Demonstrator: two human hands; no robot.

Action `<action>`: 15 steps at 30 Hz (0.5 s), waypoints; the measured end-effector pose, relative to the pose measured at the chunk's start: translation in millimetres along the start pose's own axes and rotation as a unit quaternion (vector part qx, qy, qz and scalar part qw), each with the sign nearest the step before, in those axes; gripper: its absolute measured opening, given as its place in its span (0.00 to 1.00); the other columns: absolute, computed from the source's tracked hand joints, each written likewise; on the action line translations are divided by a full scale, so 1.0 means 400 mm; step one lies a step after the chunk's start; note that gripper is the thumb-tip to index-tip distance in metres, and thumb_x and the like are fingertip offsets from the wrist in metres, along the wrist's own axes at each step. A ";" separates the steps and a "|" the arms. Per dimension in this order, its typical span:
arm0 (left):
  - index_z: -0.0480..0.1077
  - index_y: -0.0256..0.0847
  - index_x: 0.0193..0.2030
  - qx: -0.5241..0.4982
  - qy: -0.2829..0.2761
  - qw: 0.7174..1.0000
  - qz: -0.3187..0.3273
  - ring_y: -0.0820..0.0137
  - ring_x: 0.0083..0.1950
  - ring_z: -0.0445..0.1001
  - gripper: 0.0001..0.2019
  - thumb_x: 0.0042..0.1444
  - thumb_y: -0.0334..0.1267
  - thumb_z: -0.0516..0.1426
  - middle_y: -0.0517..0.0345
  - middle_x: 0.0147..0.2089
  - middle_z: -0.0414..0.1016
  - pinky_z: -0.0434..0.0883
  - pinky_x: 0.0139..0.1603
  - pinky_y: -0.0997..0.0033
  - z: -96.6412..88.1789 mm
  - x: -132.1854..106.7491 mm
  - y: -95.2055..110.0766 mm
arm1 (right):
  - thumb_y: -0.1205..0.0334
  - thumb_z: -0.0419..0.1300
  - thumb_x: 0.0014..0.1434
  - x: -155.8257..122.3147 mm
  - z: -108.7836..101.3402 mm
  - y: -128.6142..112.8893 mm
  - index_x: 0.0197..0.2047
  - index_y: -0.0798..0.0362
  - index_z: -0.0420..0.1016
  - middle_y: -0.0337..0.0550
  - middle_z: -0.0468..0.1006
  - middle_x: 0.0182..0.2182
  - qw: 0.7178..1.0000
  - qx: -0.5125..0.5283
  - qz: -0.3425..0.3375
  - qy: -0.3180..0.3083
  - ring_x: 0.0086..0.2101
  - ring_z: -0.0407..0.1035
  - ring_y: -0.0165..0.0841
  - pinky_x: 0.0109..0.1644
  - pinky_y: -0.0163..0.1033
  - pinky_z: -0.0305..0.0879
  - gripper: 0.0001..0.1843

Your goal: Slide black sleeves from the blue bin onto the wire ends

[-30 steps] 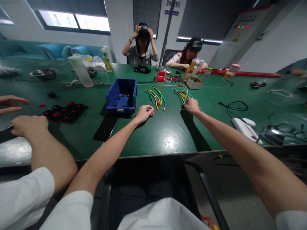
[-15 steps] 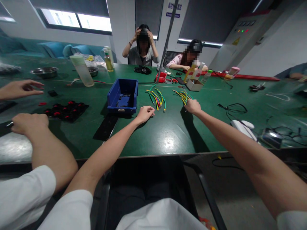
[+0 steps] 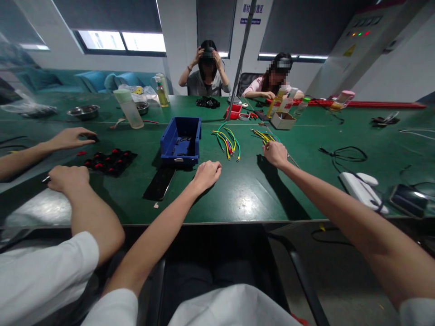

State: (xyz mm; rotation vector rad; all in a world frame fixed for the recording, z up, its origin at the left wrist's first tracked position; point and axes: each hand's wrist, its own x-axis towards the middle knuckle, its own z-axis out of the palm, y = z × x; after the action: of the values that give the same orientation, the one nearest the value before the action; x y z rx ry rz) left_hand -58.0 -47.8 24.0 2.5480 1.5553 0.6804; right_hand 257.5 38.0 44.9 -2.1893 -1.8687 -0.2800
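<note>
My right hand (image 3: pixel 275 154) is closed over the near ends of a bundle of yellow and green cables (image 3: pixel 261 135) on the green table. Its fingertips are partly hidden, and a thin strand shows just right of the hand. My left hand (image 3: pixel 207 175) is curled with the knuckles up, low over the table; whatever its fingers may hold is hidden. Ahead of it lies a second group of cables (image 3: pixel 228 143) in yellow, green, red and blue with metal end lugs. Left of these stands a blue plastic bin (image 3: pixel 180 151) with small black pieces inside.
A black phone (image 3: pixel 159 183) lies before the bin. At left, a co-worker's hand (image 3: pixel 73 138) grips a small black part near a black tray (image 3: pixel 112 162). A white device (image 3: pixel 360 188) and black cord (image 3: pixel 343 154) lie right. A pole (image 3: pixel 243 50) rises behind the cables.
The view has shifted slightly. My left hand has drawn a little toward me, its fingers turned further down. My right hand stays at the bundle. The co-worker's far hand has reached a small black part.
</note>
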 end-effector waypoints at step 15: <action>0.71 0.32 0.51 0.205 0.124 0.951 -0.197 0.49 0.56 0.70 0.16 0.62 0.37 0.50 0.36 0.58 0.70 0.66 0.55 0.50 -0.086 -0.274 -0.052 | 0.53 0.52 0.62 -0.053 0.103 -0.100 0.39 0.55 0.77 0.48 0.79 0.30 0.959 0.242 -0.114 0.097 0.31 0.72 0.37 0.38 0.37 0.60 0.17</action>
State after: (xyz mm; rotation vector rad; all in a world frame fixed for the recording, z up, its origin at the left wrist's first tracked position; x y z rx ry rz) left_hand -131.8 -137.8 12.9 2.3408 2.4291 0.7054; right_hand 214.1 36.6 1.7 -1.5723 -1.8399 -0.0623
